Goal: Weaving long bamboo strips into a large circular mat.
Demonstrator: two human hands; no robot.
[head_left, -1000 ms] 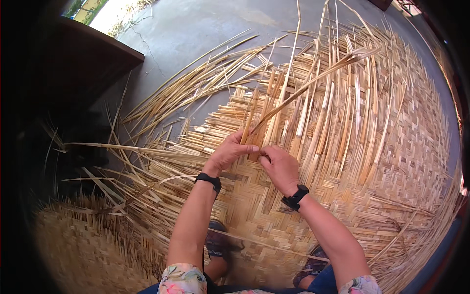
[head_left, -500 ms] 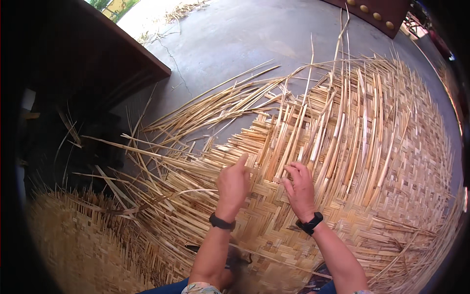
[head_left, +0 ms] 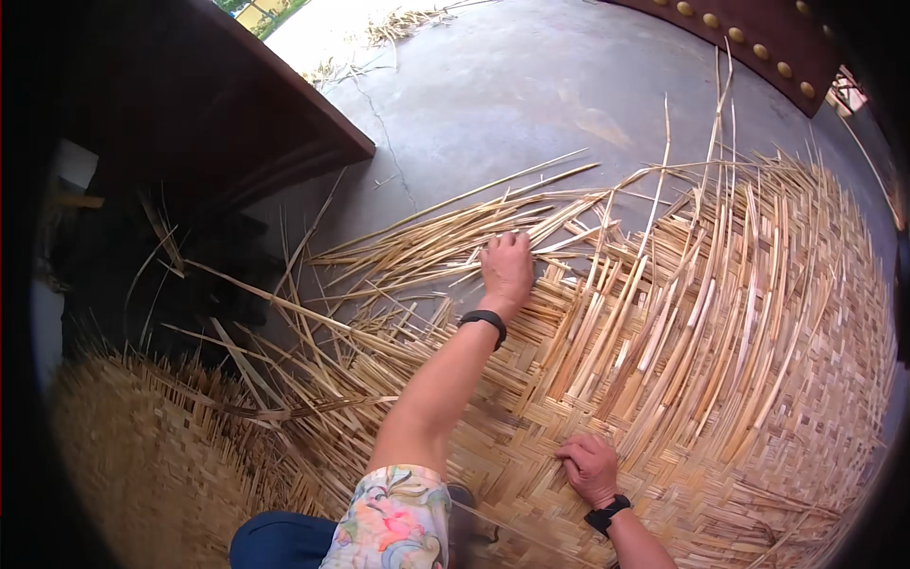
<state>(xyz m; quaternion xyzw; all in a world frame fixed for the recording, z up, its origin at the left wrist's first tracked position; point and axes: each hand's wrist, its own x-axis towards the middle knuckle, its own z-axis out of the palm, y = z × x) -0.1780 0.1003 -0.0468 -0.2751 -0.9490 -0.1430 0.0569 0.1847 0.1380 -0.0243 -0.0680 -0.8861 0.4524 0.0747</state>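
Note:
A large mat of split straw-coloured strips, woven in a twill pattern, spreads beneath my arms. My left hand reaches forward to the near edge of a heap of loose strips. Its fingers curl down among them, and what they hold, if anything, is hidden. Lower and to the right, my right hand rests on the woven part with its fingers bent but apart, holding nothing. Long unwoven strips run away from me across the mat's far right part.
A dark panel juts in at the upper left. Another, a red-brown one with round gold studs, stands at the upper right. Grey concrete floor lies beyond the mat. Straw scraps lie at the far edge. My blue-clad knee is at the bottom.
My left hand has moved forward from the weave to the loose heap. My right hand has drawn back toward me. The view has shifted, so the scene sits lower and further right.

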